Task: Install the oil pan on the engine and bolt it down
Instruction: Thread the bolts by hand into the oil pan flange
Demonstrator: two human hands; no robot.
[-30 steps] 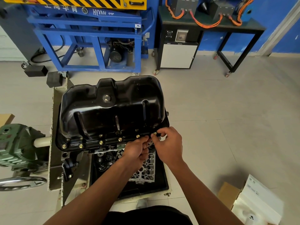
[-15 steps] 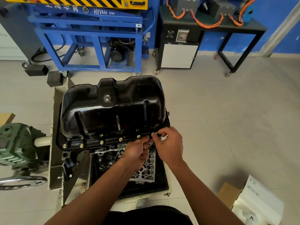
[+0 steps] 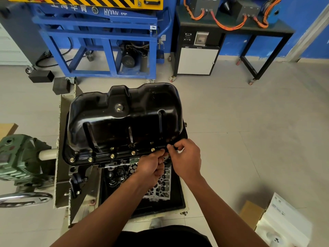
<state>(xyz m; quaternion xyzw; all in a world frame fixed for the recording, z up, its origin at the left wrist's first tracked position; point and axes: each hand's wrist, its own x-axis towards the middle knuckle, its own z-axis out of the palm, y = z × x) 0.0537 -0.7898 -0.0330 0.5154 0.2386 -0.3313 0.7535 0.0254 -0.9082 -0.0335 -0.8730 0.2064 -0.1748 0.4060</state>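
We see the black stamped-steel oil pan (image 3: 124,125) seated upside-up on the engine (image 3: 115,172) in the middle of the view, its silvery drain plug (image 3: 119,107) toward 12 o'clock. A row of brass-coloured flange bolts (image 3: 112,155) runs along the pan's 6 o'clock edge.

At the pan's 5 o'clock corner the right hand (image 3: 187,157) has its grip pressed together, thumb and forefinger pinching what we judge to be the corner bolt (image 3: 171,145). It is mostly hidden by the fingertips. The left hand (image 3: 149,166) sits just beside it toward 7 o'clock with its fingers curled at the flange. We cannot tell whether its grip holds anything.

What could go wrong, as we judge it:
- **Cross-threading:** the bolt could enter its hole tilted, because the fingers hide the hole.
- **A dropped bolt:** it could slip from the pinch into the open engine parts at 6 o'clock and be hard to fish out.
- **A shifted pan:** pulling one corner tight first could shift the pan on its seat.

On writing, the blue steel frame (image 3: 99,38) at 12 o'clock carries white lettering that starts "HY", with Chinese characters to its 9 o'clock side. We cannot read the rest. The white papers in the cardboard box (image 3: 284,220) at 4 o'clock show print too small to read.
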